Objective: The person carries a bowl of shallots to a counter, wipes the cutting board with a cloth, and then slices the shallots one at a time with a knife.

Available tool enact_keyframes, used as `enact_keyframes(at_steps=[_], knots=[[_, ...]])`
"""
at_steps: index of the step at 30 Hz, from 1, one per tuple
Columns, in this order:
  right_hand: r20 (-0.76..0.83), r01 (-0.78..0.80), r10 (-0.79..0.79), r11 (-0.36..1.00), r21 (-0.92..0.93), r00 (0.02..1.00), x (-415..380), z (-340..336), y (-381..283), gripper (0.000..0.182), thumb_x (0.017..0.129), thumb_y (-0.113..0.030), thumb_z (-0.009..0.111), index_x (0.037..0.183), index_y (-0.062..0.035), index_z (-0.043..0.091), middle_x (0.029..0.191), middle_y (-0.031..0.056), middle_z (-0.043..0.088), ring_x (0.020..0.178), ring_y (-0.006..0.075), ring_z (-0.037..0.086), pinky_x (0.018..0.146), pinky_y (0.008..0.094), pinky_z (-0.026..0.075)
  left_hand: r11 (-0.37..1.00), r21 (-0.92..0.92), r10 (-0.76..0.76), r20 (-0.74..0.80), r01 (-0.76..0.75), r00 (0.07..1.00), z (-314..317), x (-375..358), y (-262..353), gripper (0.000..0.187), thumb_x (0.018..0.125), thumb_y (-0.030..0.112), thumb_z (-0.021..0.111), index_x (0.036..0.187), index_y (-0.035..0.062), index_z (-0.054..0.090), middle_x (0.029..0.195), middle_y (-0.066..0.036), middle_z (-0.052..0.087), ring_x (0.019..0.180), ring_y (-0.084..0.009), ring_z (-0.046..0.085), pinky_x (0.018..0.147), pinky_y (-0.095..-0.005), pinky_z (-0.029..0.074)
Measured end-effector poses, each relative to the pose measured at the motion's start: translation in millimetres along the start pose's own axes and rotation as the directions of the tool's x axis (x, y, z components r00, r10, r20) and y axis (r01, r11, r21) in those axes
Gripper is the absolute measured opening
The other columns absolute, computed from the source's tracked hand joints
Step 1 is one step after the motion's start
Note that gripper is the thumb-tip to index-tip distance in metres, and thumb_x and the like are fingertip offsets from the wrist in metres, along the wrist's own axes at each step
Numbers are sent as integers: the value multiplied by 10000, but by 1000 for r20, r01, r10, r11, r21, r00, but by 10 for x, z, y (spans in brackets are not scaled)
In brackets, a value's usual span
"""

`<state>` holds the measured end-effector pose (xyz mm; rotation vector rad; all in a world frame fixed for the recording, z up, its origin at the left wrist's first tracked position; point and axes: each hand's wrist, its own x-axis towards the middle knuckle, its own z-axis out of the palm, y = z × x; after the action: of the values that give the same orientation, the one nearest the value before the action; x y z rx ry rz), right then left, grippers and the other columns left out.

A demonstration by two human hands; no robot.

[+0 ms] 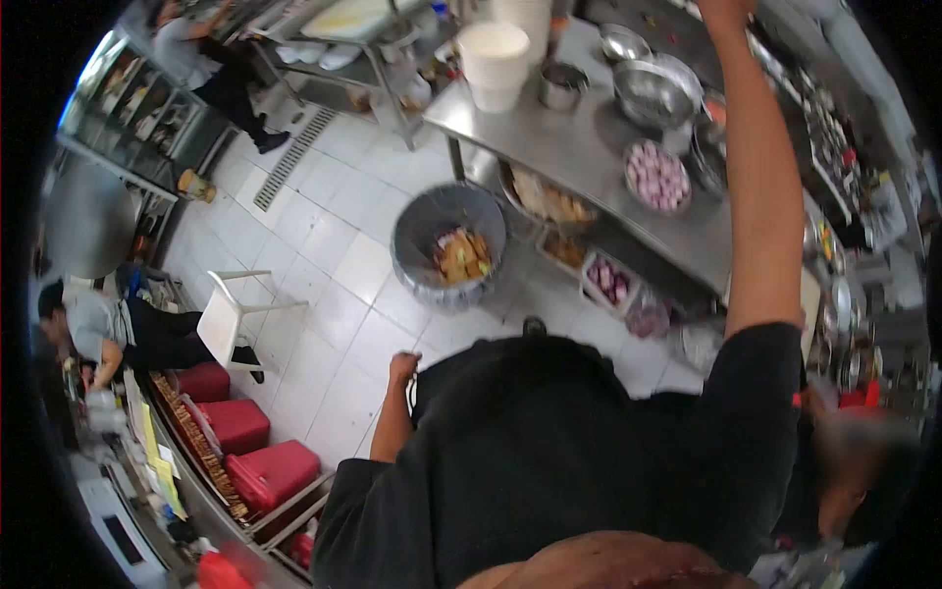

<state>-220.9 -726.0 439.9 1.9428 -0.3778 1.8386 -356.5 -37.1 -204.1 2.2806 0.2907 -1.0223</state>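
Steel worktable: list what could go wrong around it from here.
1. The white tubs stand near a corner of the steel worktable; a bump might topple them.
2. The right hand is stretched out beyond the bowl of pale purple bulbs; drawing back low could catch it.
3. The open bin stands on the floor nearby; someone might walk into it.

A white plastic chair stood on the tiled floor near red bins, probably plastic; a slotted drain grate lay beside a person's black shoe.
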Motion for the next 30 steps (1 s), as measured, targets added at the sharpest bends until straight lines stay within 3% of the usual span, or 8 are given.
enact_keyframes(at_steps=[1, 3, 5, 6, 15, 30], knots=[[-27, 1, -1, 1000, 14, 1000, 0, 31, 1, 325, 814, -194, 601, 1091, -28, 630, 1036, 162, 578, 1011, 369, 541, 903, 490, 424, 999, -21, -33, 2, 33, 999, 2, -57, 8, 348, 807, 330, 761, 904, 0, 706, 727, -117, 689, 590, -228, 643, 558, -358, 509], [17, 98, -97, 985, -144, 995, -36, 259, 278, 289, 832, -325, 637, 1034, -137, 719, 1006, 85, 666, 952, 328, 612, 853, 482, 461, 991, -132, -11, -48, 5, 999, 47, -128, -36, 339, 785, 307, 789, 908, 3, 703, 737, -114, 694, 595, -228, 649, 569, -361, 519], [-45, 84, -90, 990, -116, 995, -35, 302, 268, 300, 836, -315, 643, 1060, -128, 708, 1030, 84, 659, 979, 323, 606, 881, 469, 459, 999, -30, -22, -64, 20, 998, -83, -416, 210, 333, 774, 289, 803, 920, 7, 704, 740, -110, 696, 599, -217, 653, 561, -364, 522], [-57, 80, -86, 992, -97, 995, -14, 273, 235, 294, 833, -305, 643, 1049, -118, 712, 1026, 90, 657, 982, 326, 600, 888, 474, 454, 995, -91, -53, -48, 49, 997, -57, -327, 124, 342, 789, 309, 787, 941, 13, 708, 749, -111, 701, 612, -208, 662, 563, -363, 534], [23, 38, -37, 998, -55, 999, -11, 114, 152, 315, 831, -282, 654, 1081, -95, 701, 1066, 110, 639, 1059, 332, 568, 967, 468, 424, 993, -93, -87, -81, 80, 993, -151, -346, 243, 360, 815, 348, 750, 981, 30, 715, 771, -115, 711, 641, -215, 678, 595, -369, 556], [-47, 50, -55, 994, -102, 997, 9, 82, 96, 277, 812, -271, 659, 1041, -119, 691, 1032, 70, 642, 993, 317, 598, 897, 449, 461, 996, -56, -79, -66, 75, 995, -125, -389, 395, 364, 801, 346, 771, 933, 11, 713, 703, -109, 688, 572, -202, 649, 534, -340, 528]])
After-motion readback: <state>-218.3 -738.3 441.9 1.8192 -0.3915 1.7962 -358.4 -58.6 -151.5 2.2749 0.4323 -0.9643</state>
